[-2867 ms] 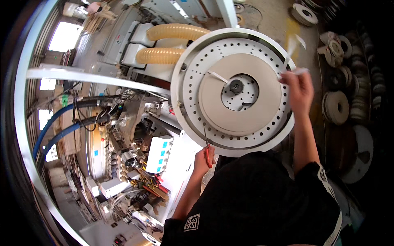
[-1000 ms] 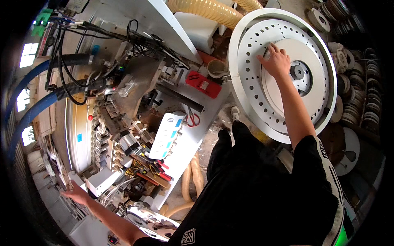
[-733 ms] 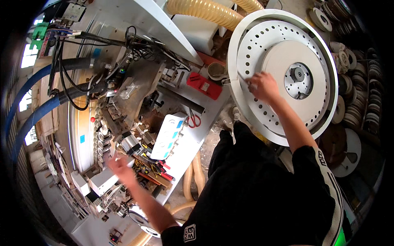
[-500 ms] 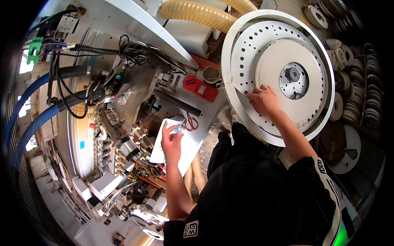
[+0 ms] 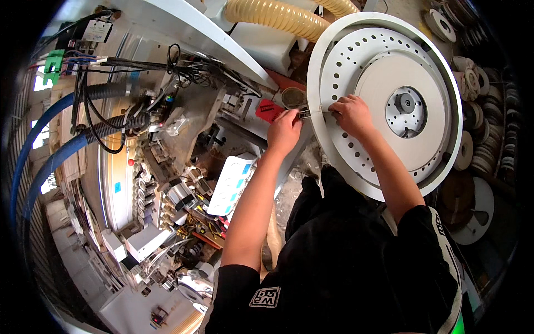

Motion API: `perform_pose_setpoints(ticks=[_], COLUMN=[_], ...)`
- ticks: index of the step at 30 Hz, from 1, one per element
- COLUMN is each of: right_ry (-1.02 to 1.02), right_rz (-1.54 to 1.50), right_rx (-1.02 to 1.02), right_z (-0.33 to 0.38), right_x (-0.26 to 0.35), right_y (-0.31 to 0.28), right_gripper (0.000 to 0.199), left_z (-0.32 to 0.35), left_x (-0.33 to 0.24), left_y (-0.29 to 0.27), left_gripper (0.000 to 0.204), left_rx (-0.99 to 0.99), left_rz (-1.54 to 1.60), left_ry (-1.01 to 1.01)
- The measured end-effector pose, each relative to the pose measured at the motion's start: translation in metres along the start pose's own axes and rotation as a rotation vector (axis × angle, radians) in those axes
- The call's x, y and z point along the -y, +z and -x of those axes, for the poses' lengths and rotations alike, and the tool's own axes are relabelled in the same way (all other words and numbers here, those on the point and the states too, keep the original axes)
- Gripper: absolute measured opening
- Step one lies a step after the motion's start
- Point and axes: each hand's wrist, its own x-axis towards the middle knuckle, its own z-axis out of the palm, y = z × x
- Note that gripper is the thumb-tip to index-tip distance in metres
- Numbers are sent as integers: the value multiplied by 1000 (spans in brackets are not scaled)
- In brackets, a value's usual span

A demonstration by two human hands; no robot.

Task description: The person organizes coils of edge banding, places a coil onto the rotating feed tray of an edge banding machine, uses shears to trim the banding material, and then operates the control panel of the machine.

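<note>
A large white round tray [image 5: 315, 83] with a raised rim and rings of holes stands at the upper right. On it lies a flat cream roll [image 5: 375, 83] around a grey metal hub [image 5: 406, 104]. A small metal bracket [image 5: 303, 113] sits at the rim's left side. My left hand [image 5: 284, 133] is at that bracket, just outside the rim, its fingers closed; what they grip is hidden. Inside the rim, my right hand [image 5: 354, 117] pinches with its fingertips pointing toward the bracket. Whatever is between them is too small to name.
A red box [image 5: 268, 110] and a round cup [image 5: 292, 98] stand beyond my left hand. A white sheet with blue marks [image 5: 230, 185] lies left of my forearm. Machine parts, black cables [image 5: 183, 71] and blue hoses [image 5: 47, 158] fill the left; stacked rolls [image 5: 489, 122] line the right.
My left hand has moved up and right from above the white sheet to the bracket, its spread fingers closing. My right hand has shifted slightly upward along the rim's inner side. The view has shifted a little.
</note>
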Motion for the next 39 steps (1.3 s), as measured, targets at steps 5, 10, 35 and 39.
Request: perform_pose_setpoints(ticks=[5,10,35,39], right_ry=[64,4,-453,-434], right_rz=[-87,-179,262,251], right_rx=[69,114,291,311], right_z=[-5,-14,-80,-82], right_x=[5,4,121,113], right_y=[10,-5,41,46], right_gripper=[21,22,15,19], left_z=[4,1,163,171], left_x=[14,33,273,273], left_y=[4,-5,161,185], left_gripper=[22,12,45,47], left_rx=[-85,-75,-251,-469], left_rz=[39,-135,-69,-124], left_ry=[-63,-93,-864,-782])
